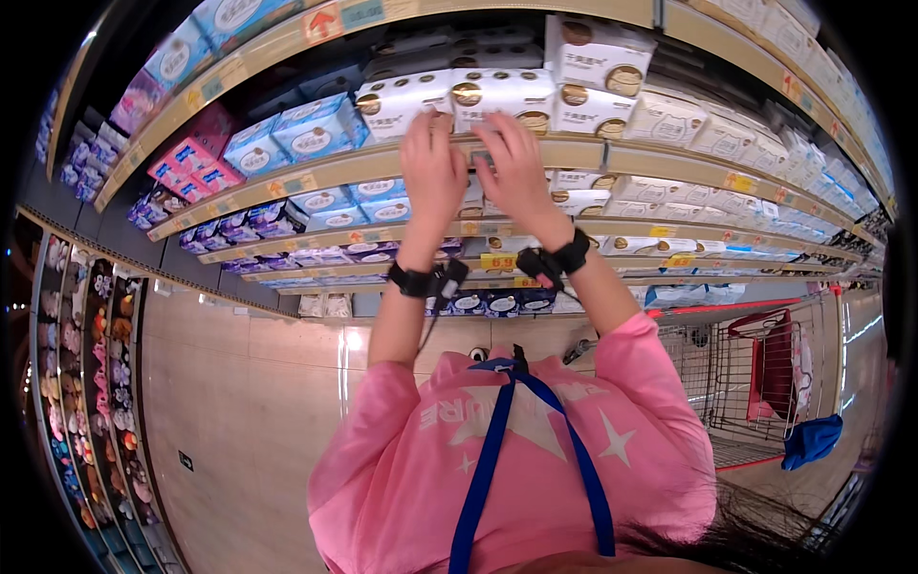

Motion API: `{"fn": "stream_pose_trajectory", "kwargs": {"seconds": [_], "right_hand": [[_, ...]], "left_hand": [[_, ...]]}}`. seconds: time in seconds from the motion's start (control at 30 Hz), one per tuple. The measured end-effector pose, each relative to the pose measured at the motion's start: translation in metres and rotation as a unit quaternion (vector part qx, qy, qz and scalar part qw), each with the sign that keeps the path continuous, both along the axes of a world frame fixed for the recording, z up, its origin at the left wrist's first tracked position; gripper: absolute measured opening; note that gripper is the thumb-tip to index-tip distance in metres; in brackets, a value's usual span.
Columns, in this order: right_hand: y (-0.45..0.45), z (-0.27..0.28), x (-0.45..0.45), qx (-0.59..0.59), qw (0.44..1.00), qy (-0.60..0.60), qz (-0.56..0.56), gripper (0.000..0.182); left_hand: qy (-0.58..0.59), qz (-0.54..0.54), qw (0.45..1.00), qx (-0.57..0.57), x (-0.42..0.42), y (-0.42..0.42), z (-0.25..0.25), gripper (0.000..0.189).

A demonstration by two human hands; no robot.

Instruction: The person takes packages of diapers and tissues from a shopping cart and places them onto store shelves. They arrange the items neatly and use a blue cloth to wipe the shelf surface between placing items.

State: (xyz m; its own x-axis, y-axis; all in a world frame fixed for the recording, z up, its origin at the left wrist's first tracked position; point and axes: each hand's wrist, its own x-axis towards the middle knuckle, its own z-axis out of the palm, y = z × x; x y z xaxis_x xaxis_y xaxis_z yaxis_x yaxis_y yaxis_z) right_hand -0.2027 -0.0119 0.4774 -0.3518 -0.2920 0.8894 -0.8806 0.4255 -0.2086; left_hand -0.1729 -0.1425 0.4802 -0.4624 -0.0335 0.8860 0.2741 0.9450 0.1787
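Both my hands reach up to a shop shelf of packaged paper or hygiene goods. My left hand (434,165) is in front of a white package with gold and brown prints (403,104), its fingertips at the lower front. Close beside it, my right hand (513,161) has its fingers bent in front of a second white package (502,93); whether the fingertips touch it cannot be told. Neither hand visibly holds a package. Blue and white packages (315,129) sit to the left of these, and more white packages are stacked to the right (599,61). Black bands circle both wrists.
The beige shelf edge (581,154) runs beneath my hands, with further stocked shelves above and below. A metal shopping cart (753,373) with red trim stands at the right, a blue cloth (812,441) hanging on it. Racks of plush toys (100,359) line the far left.
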Motion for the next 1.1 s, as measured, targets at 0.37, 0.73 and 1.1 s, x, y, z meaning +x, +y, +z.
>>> {"fn": "stream_pose_trajectory", "kwargs": {"seconds": [0.37,0.73,1.1], "right_hand": [[-0.028,0.048,-0.053,0.200,0.959,-0.049,-0.196,0.056],[-0.047,0.048,-0.058,0.177,0.951,0.015,-0.251,0.049],[-0.037,0.050,-0.061,0.238,0.918,-0.016,-0.315,0.048]], "left_hand": [[-0.161,0.057,0.978,-0.117,-0.034,-0.094,0.050,0.055],[-0.127,0.128,0.982,-0.063,-0.042,-0.076,0.050,0.047],[-0.103,0.088,0.990,-0.037,-0.045,-0.070,0.051,0.046]]}}
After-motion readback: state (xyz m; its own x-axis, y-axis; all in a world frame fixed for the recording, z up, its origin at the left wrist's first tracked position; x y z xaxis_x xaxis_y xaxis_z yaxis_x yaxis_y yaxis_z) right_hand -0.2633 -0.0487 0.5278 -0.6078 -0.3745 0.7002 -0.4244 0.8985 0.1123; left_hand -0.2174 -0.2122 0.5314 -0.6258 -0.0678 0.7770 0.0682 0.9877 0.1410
